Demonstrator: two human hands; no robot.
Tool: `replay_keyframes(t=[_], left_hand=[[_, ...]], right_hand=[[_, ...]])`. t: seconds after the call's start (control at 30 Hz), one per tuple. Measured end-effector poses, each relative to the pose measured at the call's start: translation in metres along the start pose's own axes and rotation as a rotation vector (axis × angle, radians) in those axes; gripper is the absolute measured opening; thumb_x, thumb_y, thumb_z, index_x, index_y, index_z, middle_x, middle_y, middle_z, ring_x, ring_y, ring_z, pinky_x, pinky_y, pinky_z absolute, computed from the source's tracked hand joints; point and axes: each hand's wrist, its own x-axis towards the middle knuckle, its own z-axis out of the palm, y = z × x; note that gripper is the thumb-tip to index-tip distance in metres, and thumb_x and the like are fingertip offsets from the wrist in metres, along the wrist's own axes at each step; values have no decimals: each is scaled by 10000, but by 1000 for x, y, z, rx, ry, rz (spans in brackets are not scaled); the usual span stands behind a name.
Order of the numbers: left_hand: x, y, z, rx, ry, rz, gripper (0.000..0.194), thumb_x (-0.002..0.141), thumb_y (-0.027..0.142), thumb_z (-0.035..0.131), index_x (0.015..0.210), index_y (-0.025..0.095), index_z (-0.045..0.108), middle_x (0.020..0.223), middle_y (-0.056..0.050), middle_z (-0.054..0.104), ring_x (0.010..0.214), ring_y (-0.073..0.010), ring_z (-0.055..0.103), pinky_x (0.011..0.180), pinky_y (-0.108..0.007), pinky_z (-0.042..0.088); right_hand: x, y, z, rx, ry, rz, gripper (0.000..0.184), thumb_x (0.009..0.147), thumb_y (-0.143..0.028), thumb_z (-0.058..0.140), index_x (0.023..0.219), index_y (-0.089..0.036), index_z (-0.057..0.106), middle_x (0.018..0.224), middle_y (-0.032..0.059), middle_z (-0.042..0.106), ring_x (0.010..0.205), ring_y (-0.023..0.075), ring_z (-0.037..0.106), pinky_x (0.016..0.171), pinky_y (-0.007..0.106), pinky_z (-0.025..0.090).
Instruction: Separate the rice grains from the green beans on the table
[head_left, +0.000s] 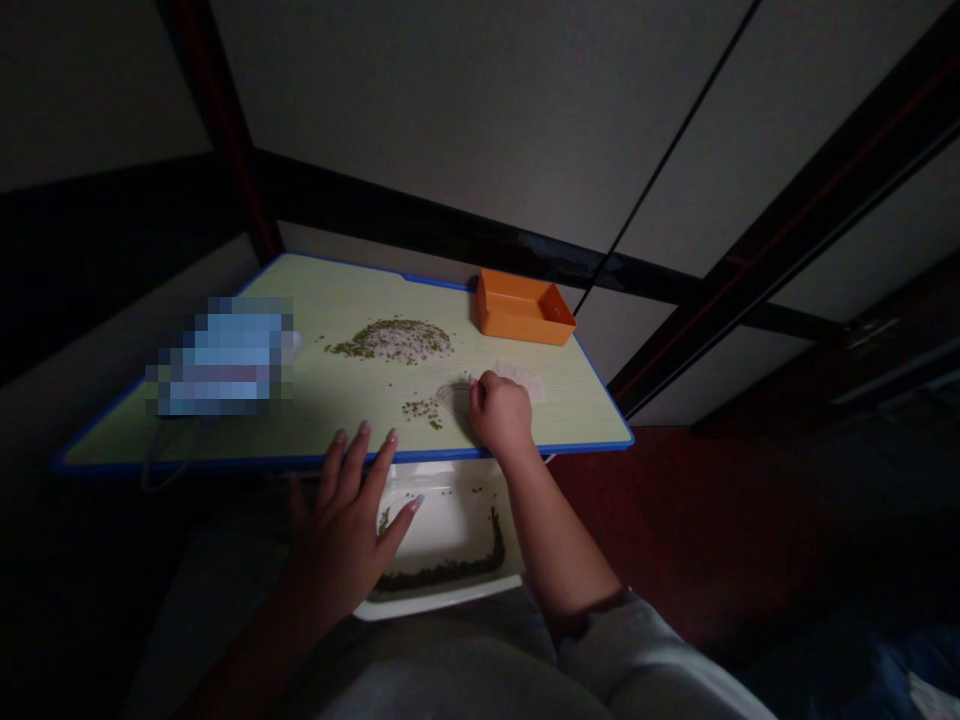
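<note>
My right hand (501, 408) is closed above the front right part of the pale table (337, 400). Thin curved lines, perhaps the edge of something clear, show beside its fingertips; what it holds I cannot make out. To its left lies a small scatter of green beans (424, 410); behind it is a patch of whitish grains (525, 380). Farther back spreads a larger heap of green beans mixed with whitish grains (397, 340). My left hand (349, 505) has its fingers spread at the table's blue front edge, with nothing in it. Below, a white basin (442, 600) contains green beans along its sides.
An orange open box (525, 320) stands at the table's back right corner. On the left lies a pixelated bluish object (225, 360), with a cord hanging over the edge. Walls or panels rise behind the table, and a dark red floor (622, 520) shows at right.
</note>
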Motion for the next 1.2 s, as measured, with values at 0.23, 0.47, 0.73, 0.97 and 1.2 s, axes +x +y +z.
replay_keyframes(t=[0.23,0.47,0.73,0.97,1.2], left_hand=[[1,-1,3,18,26,22,627,913,468,361,1491,253,248,1599,-114,231,1483,-337,153,1090,-686,246],[0,-1,-1,40,16,29,617,919,470,345,1488,250,257,1598,-112,233,1482,-337,163,1065,-677,290],[0,-4,1,31,35,41,627,911,473,358,1487,241,265,1591,-122,251,1472,-352,184,1064,-672,295],[1,-4,4,21,41,39,630,908,481,360,1486,248,268,1591,-123,251,1474,-350,182,1059,-659,315],[1,-6,4,18,45,55,630,906,482,360,1481,237,280,1589,-126,253,1473,-347,184,1058,-649,323]], right_hand=[[2,-8,0,-17,-19,2,293,977,-321,372,926,-173,620,878,100,718,787,204,646,678,295,360],[5,-11,-1,-29,-34,50,318,988,-336,351,951,-168,618,884,116,718,807,220,671,690,297,404],[8,-4,-1,-63,-40,129,341,989,-338,340,950,-148,620,878,152,720,816,261,689,691,327,438],[10,14,0,-70,-11,250,337,981,-327,361,938,-140,638,900,156,728,810,240,691,703,314,421],[14,33,-3,-47,29,370,331,985,-318,364,951,-138,640,910,156,736,847,243,691,807,355,385]])
